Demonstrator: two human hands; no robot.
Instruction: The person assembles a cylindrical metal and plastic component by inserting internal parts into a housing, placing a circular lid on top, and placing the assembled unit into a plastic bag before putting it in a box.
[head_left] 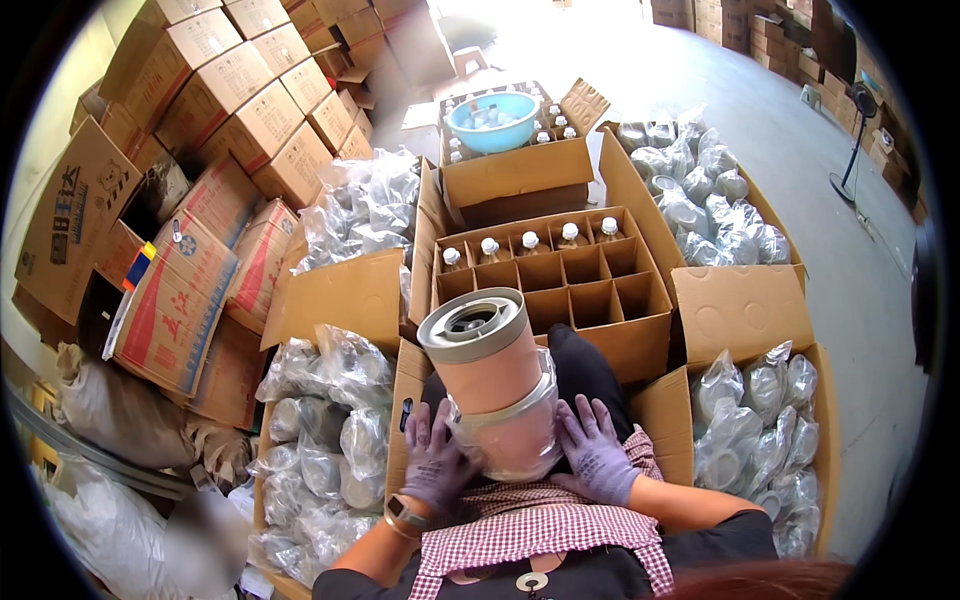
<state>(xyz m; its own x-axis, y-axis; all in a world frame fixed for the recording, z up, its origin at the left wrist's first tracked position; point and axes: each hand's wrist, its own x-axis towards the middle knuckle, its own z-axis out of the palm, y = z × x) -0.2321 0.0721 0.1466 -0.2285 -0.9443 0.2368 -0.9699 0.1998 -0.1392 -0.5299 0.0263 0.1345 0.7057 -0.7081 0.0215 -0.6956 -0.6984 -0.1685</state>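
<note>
On my lap a pink cylindrical vessel (487,380) leans slightly, with a grey ringed top and a dark recessed centre. A clear plastic bag (515,450) covers its lower part, while the upper part stands bare. My left hand (435,465), in a purple-grey glove, lies at the vessel's lower left with fingers spread. On the other side, my right hand (600,450), gloved alike, has its fingers stretched apart against the bag's lower right edge. Both hands touch or nearly touch the plastic; whether the thumbs pinch it is hidden.
Ahead stands a divided carton (600,325) with a back row of white-capped bottles. A blue basin (493,122) rests on another bottle carton behind. Boxes of plastic-wrapped vessels (335,450) flank me on both sides. Stacked cartons (240,100) rise at left; a fan (855,140) stands far right.
</note>
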